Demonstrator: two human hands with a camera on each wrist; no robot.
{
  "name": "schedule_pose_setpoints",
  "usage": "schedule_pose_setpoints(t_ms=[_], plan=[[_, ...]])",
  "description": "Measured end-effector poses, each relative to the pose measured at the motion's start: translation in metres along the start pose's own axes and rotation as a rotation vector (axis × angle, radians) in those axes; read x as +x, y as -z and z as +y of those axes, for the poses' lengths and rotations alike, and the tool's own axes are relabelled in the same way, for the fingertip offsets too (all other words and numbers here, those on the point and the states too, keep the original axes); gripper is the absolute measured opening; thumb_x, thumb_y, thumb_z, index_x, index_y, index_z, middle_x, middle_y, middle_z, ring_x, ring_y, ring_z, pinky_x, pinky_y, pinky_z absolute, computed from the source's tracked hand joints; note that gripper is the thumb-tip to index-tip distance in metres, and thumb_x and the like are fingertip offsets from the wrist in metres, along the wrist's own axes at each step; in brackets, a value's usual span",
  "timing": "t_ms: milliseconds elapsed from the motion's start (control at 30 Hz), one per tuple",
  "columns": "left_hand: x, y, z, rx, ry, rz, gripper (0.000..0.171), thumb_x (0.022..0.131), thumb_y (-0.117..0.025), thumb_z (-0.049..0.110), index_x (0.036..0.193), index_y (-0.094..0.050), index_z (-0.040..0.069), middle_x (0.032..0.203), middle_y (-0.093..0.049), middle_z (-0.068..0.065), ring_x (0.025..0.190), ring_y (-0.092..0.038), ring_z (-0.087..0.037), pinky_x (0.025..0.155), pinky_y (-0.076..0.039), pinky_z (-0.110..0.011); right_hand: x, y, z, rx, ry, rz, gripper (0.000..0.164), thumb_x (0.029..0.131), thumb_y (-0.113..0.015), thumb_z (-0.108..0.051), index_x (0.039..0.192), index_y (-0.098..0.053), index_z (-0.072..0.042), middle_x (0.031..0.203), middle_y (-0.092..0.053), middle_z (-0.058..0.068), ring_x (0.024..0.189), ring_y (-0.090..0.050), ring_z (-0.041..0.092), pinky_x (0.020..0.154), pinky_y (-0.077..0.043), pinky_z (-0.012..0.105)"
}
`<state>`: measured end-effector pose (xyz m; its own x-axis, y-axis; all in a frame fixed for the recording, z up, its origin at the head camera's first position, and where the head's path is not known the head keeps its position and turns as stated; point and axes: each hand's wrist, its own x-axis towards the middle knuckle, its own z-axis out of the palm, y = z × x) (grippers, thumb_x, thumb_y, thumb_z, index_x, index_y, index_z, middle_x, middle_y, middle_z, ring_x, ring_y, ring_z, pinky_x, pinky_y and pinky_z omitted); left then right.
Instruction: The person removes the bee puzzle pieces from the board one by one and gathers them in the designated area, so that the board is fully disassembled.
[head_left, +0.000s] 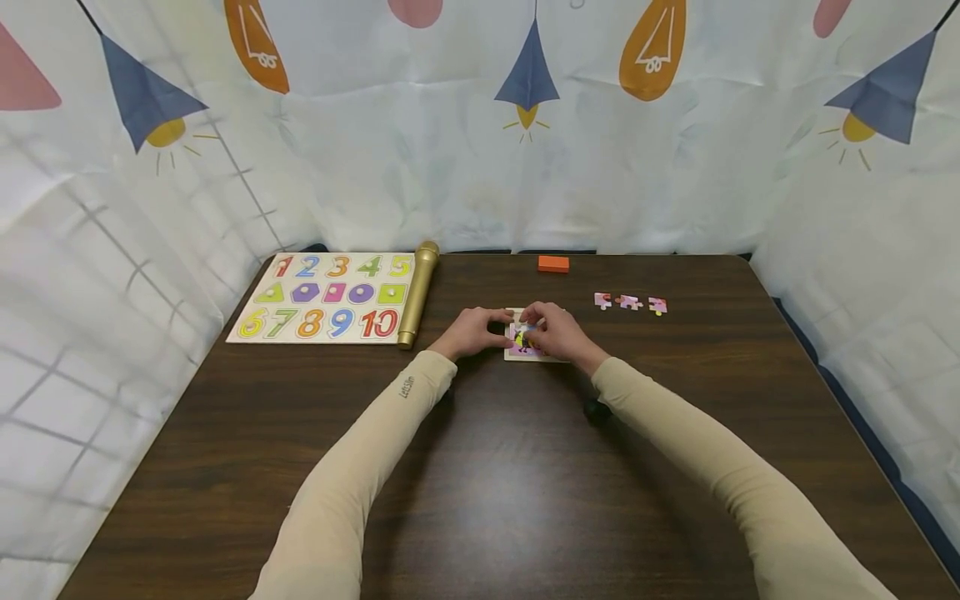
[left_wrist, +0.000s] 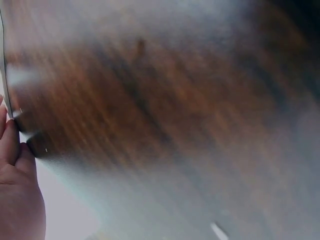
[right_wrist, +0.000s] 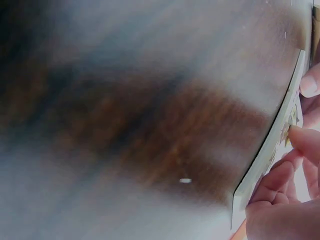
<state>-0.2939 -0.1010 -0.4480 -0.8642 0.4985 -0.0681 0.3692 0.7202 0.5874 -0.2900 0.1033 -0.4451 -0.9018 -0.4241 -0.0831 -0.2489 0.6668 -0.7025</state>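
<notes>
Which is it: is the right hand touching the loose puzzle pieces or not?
Apart: the head view shows dark table between the right hand and the loose puzzle pieces.

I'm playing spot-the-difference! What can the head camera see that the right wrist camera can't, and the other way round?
Only the head view shows the three loose puzzle pieces, the top of the number board and the lamp pictures on the cloth.

Only the right wrist view shows the small puzzle board close up and almost side-on, plus a little white spot on the table.

Both views show the right hand at that small puzzle board, at least part of the left hand, and the dark table.
</notes>
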Motion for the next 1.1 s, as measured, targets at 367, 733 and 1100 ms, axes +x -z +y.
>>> schedule_pose_setpoints(t_ms=[367, 733, 1100], plan=[[0.0008, -0.0002, -0.0019, 0.0, -0.007, -0.001, 0.046, 0.089, -0.073, 0.028, 0.13, -0.064, 0.009, 0.144, -0.053, -0.001, 0.133, -0.046, -0.023, 0.109, -0.037, -0.038, 0.0014, 0.0014, 0.0043, -0.05, 0.05, -0.045, 0.034, 0.091, -0.07, -0.015, 0.123, -0.065, -0.003, 0.116, -0.06, 0.014, 0.101, -0.057, 0.028, 0.09, -0.05, 0.042], [0.0008, 0.0005, -0.0023, -0.001, -0.012, -0.007, 0.047, 0.089, -0.073, 0.029, 0.131, -0.063, 0.009, 0.144, -0.052, -0.001, 0.134, -0.045, -0.023, 0.11, -0.036, -0.038, -0.0004, 0.0026, 0.0076, -0.077, 0.1, -0.047, 0.032, 0.091, -0.069, -0.016, 0.122, -0.066, -0.006, 0.118, -0.057, 0.013, 0.095, -0.058, 0.026, 0.086, -0.051, 0.039], [0.0012, -0.0005, -0.0042, 0.0, -0.019, -0.005, 0.048, 0.09, -0.072, 0.029, 0.132, -0.063, 0.009, 0.145, -0.051, -0.001, 0.134, -0.045, -0.023, 0.11, -0.036, -0.039, -0.0002, 0.0034, 0.0056, -0.131, 0.14, -0.058, 0.03, 0.094, -0.066, -0.015, 0.122, -0.067, -0.005, 0.114, -0.055, 0.013, 0.088, -0.056, 0.023, 0.078, -0.049, 0.035]])
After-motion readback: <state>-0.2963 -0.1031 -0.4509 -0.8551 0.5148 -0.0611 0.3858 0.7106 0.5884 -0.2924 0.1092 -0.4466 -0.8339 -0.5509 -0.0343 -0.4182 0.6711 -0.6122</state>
